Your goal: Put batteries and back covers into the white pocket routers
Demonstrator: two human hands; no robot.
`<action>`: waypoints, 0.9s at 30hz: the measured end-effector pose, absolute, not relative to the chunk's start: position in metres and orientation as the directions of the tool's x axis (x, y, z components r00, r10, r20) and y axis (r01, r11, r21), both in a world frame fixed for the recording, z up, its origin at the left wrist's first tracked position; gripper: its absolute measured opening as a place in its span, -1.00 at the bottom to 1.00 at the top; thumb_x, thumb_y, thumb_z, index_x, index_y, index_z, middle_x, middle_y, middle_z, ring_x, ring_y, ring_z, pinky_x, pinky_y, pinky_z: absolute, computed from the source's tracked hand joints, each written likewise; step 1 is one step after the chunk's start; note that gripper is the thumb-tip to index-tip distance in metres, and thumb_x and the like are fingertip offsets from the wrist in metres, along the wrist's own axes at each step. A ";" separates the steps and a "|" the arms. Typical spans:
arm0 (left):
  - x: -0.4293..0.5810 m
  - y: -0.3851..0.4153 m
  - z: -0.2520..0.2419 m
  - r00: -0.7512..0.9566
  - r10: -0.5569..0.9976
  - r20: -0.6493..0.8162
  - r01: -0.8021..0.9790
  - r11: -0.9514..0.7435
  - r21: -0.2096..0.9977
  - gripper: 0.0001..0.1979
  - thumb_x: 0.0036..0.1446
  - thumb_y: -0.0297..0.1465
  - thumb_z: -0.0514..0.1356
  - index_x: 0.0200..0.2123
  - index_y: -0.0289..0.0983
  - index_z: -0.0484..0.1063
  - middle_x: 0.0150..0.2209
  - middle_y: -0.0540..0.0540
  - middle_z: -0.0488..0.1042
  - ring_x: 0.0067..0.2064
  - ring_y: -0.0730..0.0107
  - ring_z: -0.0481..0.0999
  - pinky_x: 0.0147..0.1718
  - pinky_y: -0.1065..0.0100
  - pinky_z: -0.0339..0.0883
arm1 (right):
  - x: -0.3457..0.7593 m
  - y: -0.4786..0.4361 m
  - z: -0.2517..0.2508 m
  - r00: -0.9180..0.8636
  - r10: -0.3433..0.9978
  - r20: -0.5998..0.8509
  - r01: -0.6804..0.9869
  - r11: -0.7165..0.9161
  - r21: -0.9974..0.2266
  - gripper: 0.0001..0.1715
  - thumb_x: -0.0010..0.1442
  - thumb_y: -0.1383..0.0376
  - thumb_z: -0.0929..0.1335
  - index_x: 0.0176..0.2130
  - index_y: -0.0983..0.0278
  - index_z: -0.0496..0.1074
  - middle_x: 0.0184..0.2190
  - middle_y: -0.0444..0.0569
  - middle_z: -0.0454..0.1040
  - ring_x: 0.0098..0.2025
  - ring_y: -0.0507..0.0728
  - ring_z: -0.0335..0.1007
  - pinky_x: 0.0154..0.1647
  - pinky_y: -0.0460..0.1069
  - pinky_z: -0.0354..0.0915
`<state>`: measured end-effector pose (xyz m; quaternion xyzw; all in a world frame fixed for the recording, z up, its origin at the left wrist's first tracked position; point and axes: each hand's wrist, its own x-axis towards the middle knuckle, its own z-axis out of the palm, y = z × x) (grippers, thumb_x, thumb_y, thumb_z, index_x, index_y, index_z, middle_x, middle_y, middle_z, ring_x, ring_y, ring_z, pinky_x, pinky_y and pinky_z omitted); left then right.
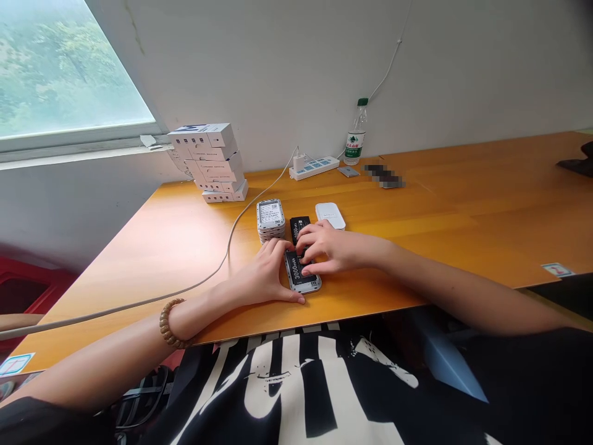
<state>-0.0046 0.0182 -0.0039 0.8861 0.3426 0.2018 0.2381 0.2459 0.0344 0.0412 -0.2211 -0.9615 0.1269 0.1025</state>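
Note:
A white handheld device casing (311,287) lies on the table with a black battery (295,271) marked 3000mAh in its recess. My left hand (263,272) holds the casing from the left, with its thumb at the near edge and its fingers at the far end. From the right, the curled fingers of my right hand (328,248) grip the battery and partly hide it. Just beyond them is a second black battery (299,224), partly covered by the right fingers. A stack of similar casings (270,215) stands beyond my left hand, and a white cover (330,213) lies beyond my right.
White boxes (215,162) are stacked at the back left of the wooden table (445,228). A power strip (315,167) and a water bottle (356,133) stand near the wall. A grey cable (226,250) crosses the left side, over my left forearm's far side.

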 end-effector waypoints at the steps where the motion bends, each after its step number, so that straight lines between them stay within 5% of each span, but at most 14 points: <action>1: -0.005 0.018 -0.004 0.685 0.702 0.196 0.510 -0.654 0.558 -0.07 -0.19 0.14 0.54 0.12 -0.18 0.28 0.09 -0.22 0.39 0.14 -0.15 0.46 0.13 -0.15 0.44 | 0.246 0.035 0.042 -0.881 0.449 0.145 0.392 0.868 -0.306 -0.70 0.40 0.11 0.42 -0.25 0.20 0.71 -0.07 0.07 0.67 0.22 0.39 0.33 0.16 0.29 0.06; 10: -0.008 0.018 -0.004 0.697 0.699 0.158 0.536 -0.655 0.533 -0.16 -0.12 0.13 0.52 0.10 -0.16 0.34 0.16 -0.22 0.35 0.19 -0.12 0.44 0.20 -0.14 0.42 | 0.243 0.041 0.030 -0.866 0.427 0.259 0.352 0.890 -0.291 -0.70 0.42 0.17 0.38 -0.28 0.24 0.64 -0.22 0.05 0.67 0.11 0.33 0.43 0.18 0.27 0.03; 15: -0.010 0.021 -0.002 0.717 0.682 0.143 0.535 -0.670 0.514 -0.16 -0.12 0.14 0.52 0.10 -0.15 0.32 0.16 -0.22 0.33 0.18 -0.10 0.45 0.18 -0.11 0.45 | 0.258 0.071 0.020 -0.746 0.533 0.399 0.472 0.846 -0.247 -0.70 0.37 0.18 0.41 0.03 0.24 0.60 0.09 0.19 0.56 0.16 0.35 0.42 0.23 0.28 0.13; 20: -0.010 0.021 -0.001 0.726 0.675 0.127 0.534 -0.671 0.514 -0.14 -0.11 0.11 0.52 0.13 -0.14 0.29 0.22 -0.25 0.30 0.27 -0.14 0.39 0.27 -0.13 0.36 | 0.270 0.085 0.013 -0.685 0.676 0.269 0.611 0.736 -0.293 -0.33 0.32 0.05 0.46 0.31 0.24 0.45 0.39 0.28 0.31 0.40 0.48 0.21 0.35 0.37 0.12; 27: -0.009 0.020 0.001 0.730 0.672 0.127 0.528 -0.671 0.521 -0.18 -0.08 0.09 0.52 0.11 -0.14 0.30 0.20 -0.24 0.33 0.28 -0.15 0.38 0.29 -0.15 0.33 | 0.270 0.089 0.013 -0.691 0.688 0.221 0.592 0.714 -0.374 -0.38 0.33 0.05 0.43 0.28 0.22 0.50 0.34 0.18 0.41 0.33 0.41 0.34 0.41 0.31 0.14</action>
